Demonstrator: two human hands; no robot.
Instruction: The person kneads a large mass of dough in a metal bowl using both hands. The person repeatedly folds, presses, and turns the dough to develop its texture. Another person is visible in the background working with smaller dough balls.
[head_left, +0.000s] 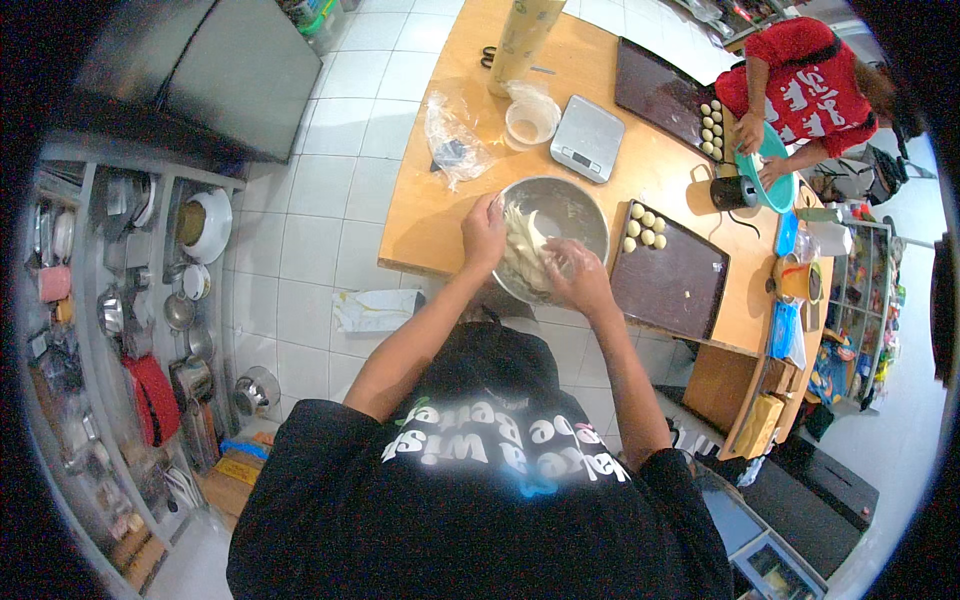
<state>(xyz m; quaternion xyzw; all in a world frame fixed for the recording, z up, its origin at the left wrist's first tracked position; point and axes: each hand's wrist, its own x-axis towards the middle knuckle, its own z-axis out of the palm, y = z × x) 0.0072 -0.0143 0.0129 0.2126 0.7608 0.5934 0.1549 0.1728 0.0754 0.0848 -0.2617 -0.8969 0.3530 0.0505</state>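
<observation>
A steel mixing bowl (589, 206) stands at the near edge of the wooden table, with pale, sticky dough (523, 255) in it. My left hand (484, 232) holds the bowl's left rim, its fingertips by the dough. Inside the right part of the bowl, my right hand (576, 276) is pressed against the dough with bent, dough-smeared fingers. Just beyond the bowl lies a digital kitchen scale (588, 138). To the right, a dark baking tray (670, 289) carries several small dough balls (645, 225) at its far left corner.
A plastic tub (531, 120), a clear plastic bag (454, 142) and an upright patterned roll (523, 45) stand or lie on the wooden table (420, 225). Across it, a person in red (802, 90) has both hands at a turquoise bowl (776, 176), beside another dark tray (664, 94) and a black container (731, 193).
</observation>
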